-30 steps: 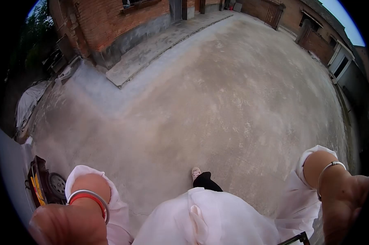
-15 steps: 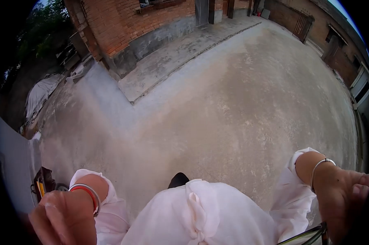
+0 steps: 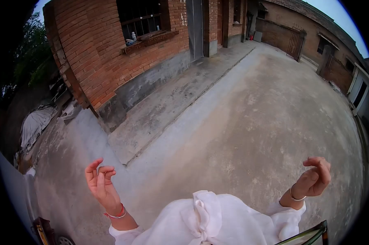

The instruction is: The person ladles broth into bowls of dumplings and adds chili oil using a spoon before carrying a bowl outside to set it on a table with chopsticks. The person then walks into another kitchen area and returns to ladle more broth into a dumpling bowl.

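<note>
My left hand point(image 3: 101, 185) is raised in front of me on the left, with a red band and a bracelet at the wrist. Its fingers are bent loosely and stand apart, holding nothing. On the right, my right hand point(image 3: 314, 179) is up at a similar height, a silver bangle point(image 3: 295, 196) around its wrist. Those fingers curve inward over the thumb side with a gap, and nothing shows in them. Between the hands is the white top point(image 3: 217, 220) I wear, gathered in a knot at the front. Neither hand touches an object.
A concrete yard point(image 3: 250, 143) spreads ahead. A raised concrete step point(image 3: 164, 118) runs along a brick house point(image 3: 94, 53) with a barred window point(image 3: 141, 20). A glasses-like dark frame point(image 3: 311, 234) is at bottom right, a brown object point(image 3: 43, 228) at bottom left, a grey sheet point(image 3: 37, 124) farther left.
Both hands have risen and come inward from the lower edges, and their fingers have loosened. My view has tilted up, showing more of the house and window.
</note>
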Action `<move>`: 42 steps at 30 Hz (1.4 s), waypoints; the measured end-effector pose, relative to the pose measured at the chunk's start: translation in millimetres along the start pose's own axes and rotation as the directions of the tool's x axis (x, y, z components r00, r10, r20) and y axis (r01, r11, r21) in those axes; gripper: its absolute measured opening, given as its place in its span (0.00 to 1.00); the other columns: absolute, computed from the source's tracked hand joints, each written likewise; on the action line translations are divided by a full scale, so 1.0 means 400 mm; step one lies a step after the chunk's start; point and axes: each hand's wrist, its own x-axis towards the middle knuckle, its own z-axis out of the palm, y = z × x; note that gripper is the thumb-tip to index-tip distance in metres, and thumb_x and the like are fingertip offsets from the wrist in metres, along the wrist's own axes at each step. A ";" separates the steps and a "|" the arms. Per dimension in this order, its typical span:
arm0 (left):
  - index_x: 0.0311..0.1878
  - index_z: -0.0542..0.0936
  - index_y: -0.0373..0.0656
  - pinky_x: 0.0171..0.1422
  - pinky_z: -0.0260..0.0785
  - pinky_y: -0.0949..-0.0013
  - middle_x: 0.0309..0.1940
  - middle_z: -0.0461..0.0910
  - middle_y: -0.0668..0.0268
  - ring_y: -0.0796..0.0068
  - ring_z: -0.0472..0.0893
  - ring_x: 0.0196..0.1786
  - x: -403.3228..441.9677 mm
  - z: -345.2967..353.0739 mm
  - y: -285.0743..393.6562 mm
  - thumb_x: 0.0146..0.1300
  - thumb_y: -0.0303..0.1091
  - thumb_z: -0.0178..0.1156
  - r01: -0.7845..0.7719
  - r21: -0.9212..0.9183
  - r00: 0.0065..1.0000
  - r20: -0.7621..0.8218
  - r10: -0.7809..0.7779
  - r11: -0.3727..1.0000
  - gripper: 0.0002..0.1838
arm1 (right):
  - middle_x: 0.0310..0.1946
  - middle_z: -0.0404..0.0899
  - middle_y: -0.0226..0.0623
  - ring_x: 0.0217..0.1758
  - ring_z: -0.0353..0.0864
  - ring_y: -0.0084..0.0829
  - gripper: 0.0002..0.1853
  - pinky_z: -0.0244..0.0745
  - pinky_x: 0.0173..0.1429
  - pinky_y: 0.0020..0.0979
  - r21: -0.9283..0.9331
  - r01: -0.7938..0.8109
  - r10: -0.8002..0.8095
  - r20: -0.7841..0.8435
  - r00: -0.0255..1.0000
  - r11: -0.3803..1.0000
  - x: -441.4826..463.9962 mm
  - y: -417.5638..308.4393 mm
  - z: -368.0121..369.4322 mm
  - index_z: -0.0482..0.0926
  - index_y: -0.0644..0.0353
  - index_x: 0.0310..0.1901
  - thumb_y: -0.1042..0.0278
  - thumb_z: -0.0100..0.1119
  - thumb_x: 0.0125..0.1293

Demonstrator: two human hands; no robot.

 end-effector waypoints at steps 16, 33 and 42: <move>0.55 0.73 0.38 0.54 0.74 0.67 0.50 0.78 0.60 0.70 0.80 0.49 0.520 1.007 -1.342 0.70 0.32 0.53 0.787 0.217 0.360 0.598 -0.715 0.578 0.13 | 0.23 0.78 0.31 0.18 0.71 0.17 0.13 0.63 0.20 0.19 0.040 -0.981 0.959 0.220 -0.178 -0.191 -0.855 1.299 0.866 0.77 0.62 0.41 0.62 0.45 0.75; 0.54 0.72 0.35 0.52 0.75 0.69 0.48 0.78 0.58 0.70 0.81 0.47 1.232 1.590 -2.460 0.70 0.30 0.52 0.849 0.199 0.442 0.241 -0.864 0.489 0.13 | 0.28 0.83 0.34 0.22 0.77 0.21 0.11 0.71 0.26 0.22 -0.373 -0.914 0.435 0.805 -0.403 -0.156 -1.069 2.244 2.194 0.79 0.65 0.42 0.67 0.50 0.71; 0.45 0.79 0.36 0.41 0.73 0.74 0.31 0.81 0.65 0.78 0.80 0.35 1.795 2.110 -3.011 0.68 0.29 0.56 0.861 0.057 0.436 0.426 -0.793 0.505 0.08 | 0.21 0.81 0.35 0.19 0.75 0.21 0.16 0.69 0.24 0.22 -0.148 -0.937 0.751 0.565 -0.342 -0.316 -1.079 2.832 2.591 0.79 0.62 0.26 0.61 0.55 0.70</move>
